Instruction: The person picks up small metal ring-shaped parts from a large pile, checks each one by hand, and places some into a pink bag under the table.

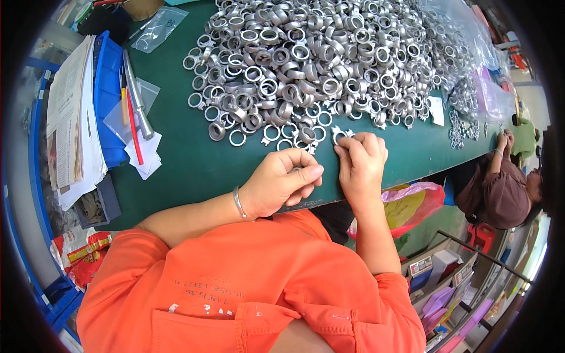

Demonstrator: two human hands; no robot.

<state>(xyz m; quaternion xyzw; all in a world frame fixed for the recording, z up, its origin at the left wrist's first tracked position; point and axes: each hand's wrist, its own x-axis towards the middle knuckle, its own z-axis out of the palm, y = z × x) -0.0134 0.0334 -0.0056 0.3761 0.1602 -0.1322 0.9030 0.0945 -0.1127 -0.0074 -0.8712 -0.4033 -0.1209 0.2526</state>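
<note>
A large heap of grey metal rings [318, 65], many with small side lugs, covers the middle of the green table [170, 153]. My left hand [285, 179], with a bracelet at its wrist, is curled closed near the table's front edge. Between its thumb and fingers a bit of grey metal shows, apparently a ring mostly hidden by the fingers. To its right, the thumb and fingertips of my right hand [362, 167] are closed on a metal ring [337, 133] at the heap's near edge. Several loose rings [288, 132] lie just beyond my left hand.
At the left stand a blue bin [109, 94] and stacked papers [69, 117], beside a red pen [134, 132] and a metal-shafted tool [134, 88]. A pink-rimmed bag [432, 197] hangs below the front edge. Another person [497, 188] sits at the right, near bagged parts [464, 97].
</note>
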